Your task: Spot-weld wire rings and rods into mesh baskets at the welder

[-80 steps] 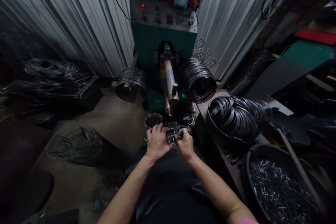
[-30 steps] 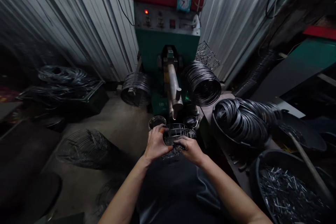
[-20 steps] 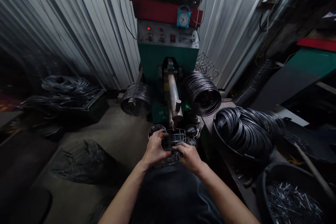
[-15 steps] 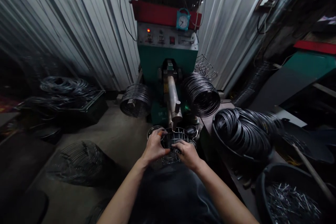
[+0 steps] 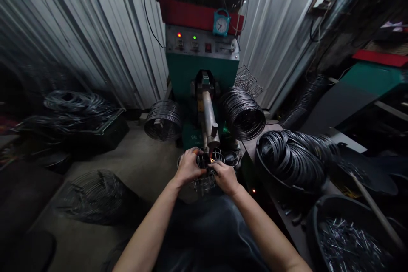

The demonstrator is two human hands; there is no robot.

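A small round wire basket [image 5: 204, 178] sits between my hands, pushed up under the tip of the steel welding arm [image 5: 208, 117] of the green machine [image 5: 202, 66]. My left hand [image 5: 188, 167] grips its left side with fingers curled over the rim. My right hand [image 5: 225, 176] clasps its right side. An orange glow shows where the arm's tip meets the wire, and a spark lies lower right. Red and green lamps are lit on the machine's panel.
Wire coils [image 5: 242, 112] hang on both sides of the machine. A black tub of wire rings [image 5: 288, 157] and a tub of short metal pins [image 5: 347, 244] stand at right. Finished wire baskets [image 5: 92, 195] lie on the floor at left. Corrugated metal walls surround the spot.
Both hands pushed the wire basket forward and up against the welding arm's tip. A green lamp came on and an orange glow with a spark appeared.
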